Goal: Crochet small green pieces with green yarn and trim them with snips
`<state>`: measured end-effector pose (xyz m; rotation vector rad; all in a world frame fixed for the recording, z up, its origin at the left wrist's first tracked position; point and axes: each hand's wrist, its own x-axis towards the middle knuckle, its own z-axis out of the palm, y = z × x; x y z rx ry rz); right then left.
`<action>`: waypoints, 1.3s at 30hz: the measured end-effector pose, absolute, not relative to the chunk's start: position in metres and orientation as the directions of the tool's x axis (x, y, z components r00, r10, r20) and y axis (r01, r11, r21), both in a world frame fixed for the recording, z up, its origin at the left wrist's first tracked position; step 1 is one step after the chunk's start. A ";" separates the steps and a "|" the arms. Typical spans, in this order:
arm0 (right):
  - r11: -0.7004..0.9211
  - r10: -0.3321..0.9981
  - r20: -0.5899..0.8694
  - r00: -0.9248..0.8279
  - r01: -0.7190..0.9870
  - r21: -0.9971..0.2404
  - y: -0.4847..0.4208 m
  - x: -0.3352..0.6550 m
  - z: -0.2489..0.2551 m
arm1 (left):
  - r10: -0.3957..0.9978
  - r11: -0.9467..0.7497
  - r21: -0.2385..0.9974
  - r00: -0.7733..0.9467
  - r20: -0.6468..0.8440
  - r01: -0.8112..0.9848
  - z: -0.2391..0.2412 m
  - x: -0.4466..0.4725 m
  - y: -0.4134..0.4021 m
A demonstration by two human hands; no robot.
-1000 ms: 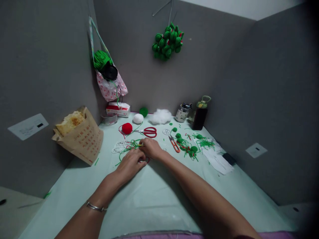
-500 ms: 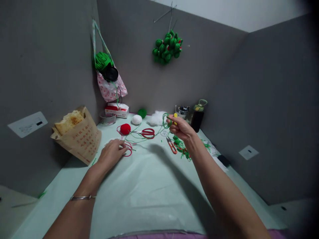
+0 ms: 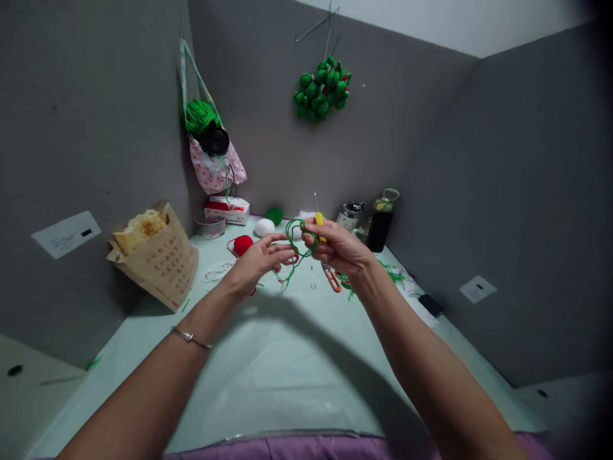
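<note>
My right hand (image 3: 338,246) is closed on a yellow-handled crochet hook (image 3: 319,220), its metal tip pointing up, and on loops of green yarn (image 3: 290,231) that hang from its fingertips. My left hand (image 3: 263,259) is at the left side of these loops, its fingers stretched out and slightly apart. Whether its fingertips touch the yarn I cannot tell. Loose yarn ends dangle below, between the hands. Behind my left hand lies a red yarn ball (image 3: 243,245). Orange-handled thread snips (image 3: 331,278) lie under my right hand, partly hidden.
A white yarn ball (image 3: 264,227) and a green ball (image 3: 274,215) sit at the back. On the left leans a paper bag with bread (image 3: 160,268). A bottle (image 3: 382,223) stands back right. Green crocheted pieces (image 3: 323,89) hang on the wall.
My left hand has left the red yarn on the table and risen rightward to the green loops. My right hand has moved left and slightly down with hook and yarn.
</note>
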<state>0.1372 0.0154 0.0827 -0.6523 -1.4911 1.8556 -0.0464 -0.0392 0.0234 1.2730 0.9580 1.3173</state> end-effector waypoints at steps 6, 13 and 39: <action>-0.098 0.814 0.045 -0.579 -0.214 -0.972 0.036 0.146 0.082 | 0.967 0.000 0.945 0.241 0.083 -0.326 0.030 -0.075 -0.046; -0.019 0.926 0.024 -0.376 -0.111 -0.994 0.102 0.164 0.079 | 0.970 0.063 0.922 0.241 0.033 -0.381 0.014 -0.135 -0.061; 0.125 0.858 0.035 -0.513 0.142 -0.982 -0.056 0.131 0.002 | 0.971 -0.190 0.737 -0.233 0.045 -0.649 0.004 -0.020 -0.071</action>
